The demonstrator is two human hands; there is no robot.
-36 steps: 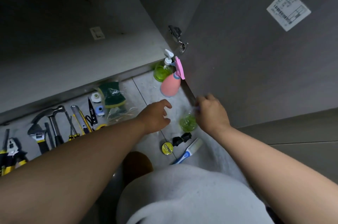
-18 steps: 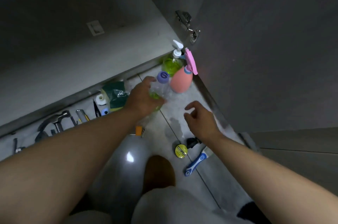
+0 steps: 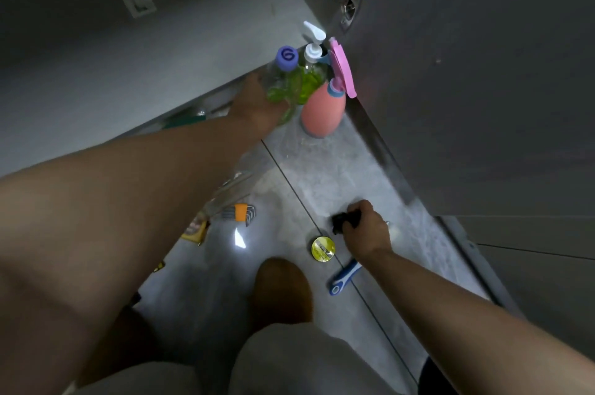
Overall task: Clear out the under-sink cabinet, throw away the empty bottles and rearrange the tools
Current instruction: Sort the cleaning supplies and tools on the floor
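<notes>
- Clear plastic bottle [image 3: 280, 80] with a purple cap is in the left hand [image 3: 261, 108], whose fingers wrap around its body. It is tilted and sits just in front of the green pump bottle [image 3: 315, 74].
- Pink spray bottle [image 3: 323, 112] stands upright on the grey floor [image 3: 338, 169], beside the green one, close to the open cabinet door [image 3: 483, 88].
- Right hand [image 3: 365, 228] is low near the floor, fingers clenched on a small black object [image 3: 342, 220]; what it is cannot be told.
- Yellow round tin [image 3: 323, 249] lies just beside this hand, and a blue and white handle [image 3: 343, 275] lies below the wrist.
- Orange hex key set [image 3: 239, 213] lies near the left forearm.
</notes>
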